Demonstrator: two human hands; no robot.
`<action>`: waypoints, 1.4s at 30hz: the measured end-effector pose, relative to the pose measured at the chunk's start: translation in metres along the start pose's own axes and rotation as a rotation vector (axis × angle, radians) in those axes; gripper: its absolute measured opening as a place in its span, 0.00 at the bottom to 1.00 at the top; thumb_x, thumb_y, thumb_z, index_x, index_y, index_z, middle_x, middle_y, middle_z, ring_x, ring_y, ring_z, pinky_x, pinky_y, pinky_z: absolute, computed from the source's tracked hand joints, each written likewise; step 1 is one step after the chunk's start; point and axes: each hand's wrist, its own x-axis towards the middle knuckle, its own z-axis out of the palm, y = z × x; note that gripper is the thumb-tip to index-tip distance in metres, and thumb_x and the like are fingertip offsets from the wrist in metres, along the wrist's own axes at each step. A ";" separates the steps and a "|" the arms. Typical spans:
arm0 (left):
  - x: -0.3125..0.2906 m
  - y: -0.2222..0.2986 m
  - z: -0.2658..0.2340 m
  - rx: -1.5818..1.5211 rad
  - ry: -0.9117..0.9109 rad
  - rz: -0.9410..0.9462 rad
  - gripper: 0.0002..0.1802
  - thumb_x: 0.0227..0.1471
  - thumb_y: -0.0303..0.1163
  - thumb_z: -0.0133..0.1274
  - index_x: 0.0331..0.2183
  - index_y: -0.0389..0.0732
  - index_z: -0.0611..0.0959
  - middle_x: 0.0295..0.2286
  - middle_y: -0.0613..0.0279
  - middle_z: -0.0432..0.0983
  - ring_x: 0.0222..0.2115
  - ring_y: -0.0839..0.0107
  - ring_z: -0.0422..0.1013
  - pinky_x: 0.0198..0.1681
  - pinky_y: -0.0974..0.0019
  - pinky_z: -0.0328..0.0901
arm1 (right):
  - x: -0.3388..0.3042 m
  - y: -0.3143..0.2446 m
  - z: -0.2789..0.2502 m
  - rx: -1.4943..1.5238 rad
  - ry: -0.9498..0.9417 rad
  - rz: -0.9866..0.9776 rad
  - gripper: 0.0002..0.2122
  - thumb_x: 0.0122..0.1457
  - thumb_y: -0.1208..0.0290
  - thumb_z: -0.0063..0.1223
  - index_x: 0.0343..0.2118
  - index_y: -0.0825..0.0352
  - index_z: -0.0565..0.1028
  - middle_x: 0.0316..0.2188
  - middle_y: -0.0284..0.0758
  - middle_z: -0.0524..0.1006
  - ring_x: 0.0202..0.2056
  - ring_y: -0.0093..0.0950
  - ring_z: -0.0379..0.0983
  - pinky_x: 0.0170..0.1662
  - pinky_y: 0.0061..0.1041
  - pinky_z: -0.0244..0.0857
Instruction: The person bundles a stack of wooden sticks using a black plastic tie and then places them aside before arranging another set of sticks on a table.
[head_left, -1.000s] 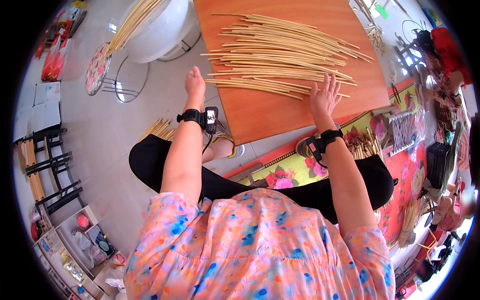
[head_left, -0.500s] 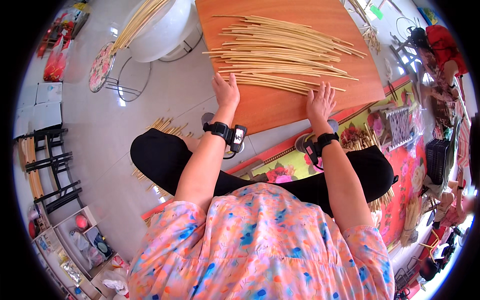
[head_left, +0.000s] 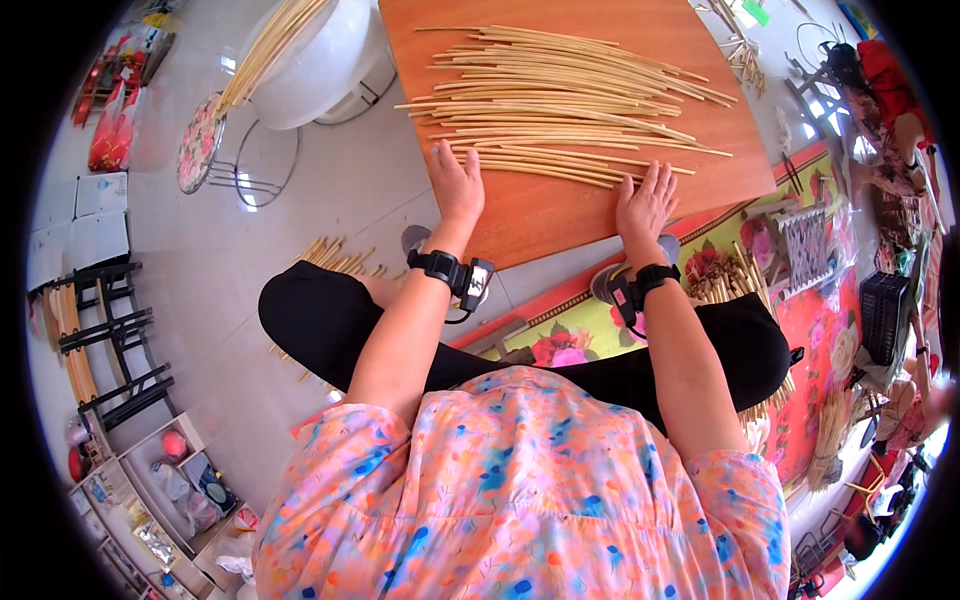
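Long, thin tan sticks (head_left: 570,100) lie in a loose, roughly parallel spread across the orange-brown wooden tabletop (head_left: 540,218). At the left ends of the nearest sticks, my left hand (head_left: 459,188) rests by the table's edge, fingers stretched out. Toward their right ends, my right hand (head_left: 646,205) lies with straight fingers, the fingertips touching or right beside the sticks. Neither hand grips anything. Black straps with small devices circle both my wrists.
A white rounded tub (head_left: 310,75) and a flower-patterned stool (head_left: 200,145) stand at the far left, with more sticks (head_left: 270,50) across them. Cut sticks (head_left: 340,255) lie on the floor by my left knee. A floral mat (head_left: 700,245) and dark crate (head_left: 882,315) are to the right.
My left hand has shifted slightly right along the near edge of the sticks. My right hand has barely moved, its fingers a little closer together. The view has turned slightly.
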 end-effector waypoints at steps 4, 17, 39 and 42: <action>0.017 -0.013 -0.012 -0.155 0.000 -0.092 0.29 0.57 0.41 0.42 0.53 0.30 0.61 0.51 0.39 0.58 0.54 0.46 0.53 0.56 0.55 0.52 | 0.008 0.005 0.000 -0.004 0.082 0.057 0.30 0.59 0.54 0.40 0.61 0.63 0.52 0.64 0.41 0.45 0.64 0.41 0.36 0.62 0.48 0.34; 0.086 0.042 0.004 0.566 -0.453 0.345 0.36 0.55 0.57 0.37 0.61 0.60 0.50 0.63 0.65 0.34 0.63 0.60 0.32 0.61 0.40 0.33 | 0.052 -0.021 -0.001 -0.183 -0.064 -0.211 0.29 0.58 0.52 0.40 0.61 0.58 0.53 0.64 0.32 0.46 0.65 0.38 0.34 0.62 0.51 0.29; 0.154 0.042 0.038 0.698 -0.537 0.612 0.39 0.51 0.66 0.32 0.61 0.62 0.51 0.62 0.66 0.38 0.63 0.62 0.36 0.61 0.38 0.35 | 0.115 -0.076 0.023 -0.262 -0.176 -0.253 0.34 0.57 0.46 0.40 0.62 0.61 0.51 0.64 0.38 0.44 0.65 0.43 0.34 0.60 0.59 0.28; 0.159 0.046 0.038 0.667 -0.554 0.563 0.40 0.50 0.67 0.32 0.60 0.63 0.52 0.62 0.66 0.38 0.63 0.63 0.33 0.61 0.39 0.31 | 0.122 -0.073 0.018 -0.242 -0.206 -0.294 0.33 0.56 0.46 0.42 0.61 0.58 0.53 0.64 0.39 0.45 0.64 0.44 0.36 0.60 0.60 0.30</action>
